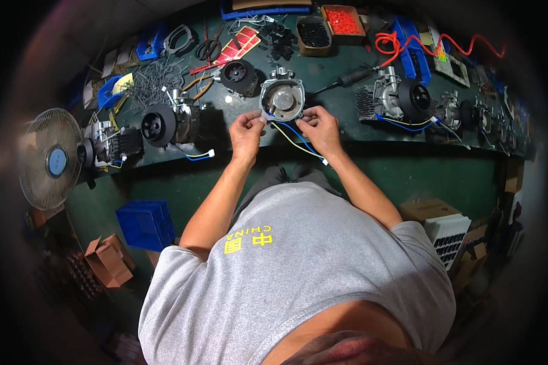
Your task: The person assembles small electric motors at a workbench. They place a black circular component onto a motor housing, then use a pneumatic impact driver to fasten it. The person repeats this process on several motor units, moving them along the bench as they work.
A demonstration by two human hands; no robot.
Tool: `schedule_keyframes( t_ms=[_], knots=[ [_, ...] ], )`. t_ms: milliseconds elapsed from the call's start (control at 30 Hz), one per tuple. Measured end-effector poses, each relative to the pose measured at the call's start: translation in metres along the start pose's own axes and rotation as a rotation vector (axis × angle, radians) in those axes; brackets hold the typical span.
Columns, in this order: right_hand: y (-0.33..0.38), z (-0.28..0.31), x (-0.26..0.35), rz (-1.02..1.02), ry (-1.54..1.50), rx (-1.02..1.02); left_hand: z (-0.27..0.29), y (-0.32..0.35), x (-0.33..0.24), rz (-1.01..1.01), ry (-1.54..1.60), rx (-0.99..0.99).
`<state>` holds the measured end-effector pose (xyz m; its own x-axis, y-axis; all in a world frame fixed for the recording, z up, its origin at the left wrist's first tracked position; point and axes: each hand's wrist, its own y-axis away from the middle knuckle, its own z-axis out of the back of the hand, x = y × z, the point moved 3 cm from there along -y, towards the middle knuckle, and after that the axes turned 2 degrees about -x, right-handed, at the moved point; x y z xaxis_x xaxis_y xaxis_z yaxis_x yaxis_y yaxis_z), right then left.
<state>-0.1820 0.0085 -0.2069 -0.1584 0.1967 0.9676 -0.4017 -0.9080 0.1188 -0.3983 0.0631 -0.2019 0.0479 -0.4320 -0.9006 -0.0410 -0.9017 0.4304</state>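
In front of me on the bench edge sits a round silver metal motor housing (282, 99), its open face toward me and a disc-shaped part in its middle. My left hand (247, 132) is closed, thumb and fingers pinching the housing's lower left rim. At the lower right rim, my right hand (320, 129) grips with thumb and forefinger. Between the hands, blue and yellow wires (298, 139) hang down from the housing to a small white connector (325, 162). Whether the fingertips also hold a wire is too small to tell.
Beside the housing lies a black fan part (238, 75). Assembled motors stand left (170, 121) and right (402, 96). A screwdriver-like tool (350, 77) points at the housing. Behind are boxes of black (313, 33) and red parts (342, 22). A fan (52, 159) stands far left.
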Motion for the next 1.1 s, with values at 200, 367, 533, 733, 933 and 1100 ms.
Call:
schedule_keyframes(
  t_ms=[200,367,533,733,933,1100],
  knots=[
    [-0.001,0.001,0.005,-0.044,0.003,0.019,-0.001,0.0,0.0,-0.047,-0.07,-0.012],
    [-0.004,0.002,0.002,0.043,0.08,0.017,-0.002,0.0,-0.006,-0.116,-0.096,0.002],
    [-0.003,0.003,0.015,0.105,0.156,0.031,-0.002,-0.001,-0.006,-0.114,-0.149,-0.009],
    [-0.003,0.004,0.017,0.136,0.187,0.02,-0.005,-0.003,-0.006,-0.111,-0.153,-0.028],
    [-0.006,0.003,0.013,0.166,0.201,0.004,-0.005,-0.007,-0.002,-0.131,-0.16,-0.05],
    [-0.006,0.002,0.009,0.199,0.213,-0.018,-0.006,-0.005,-0.008,-0.136,-0.231,-0.027]
  ],
)
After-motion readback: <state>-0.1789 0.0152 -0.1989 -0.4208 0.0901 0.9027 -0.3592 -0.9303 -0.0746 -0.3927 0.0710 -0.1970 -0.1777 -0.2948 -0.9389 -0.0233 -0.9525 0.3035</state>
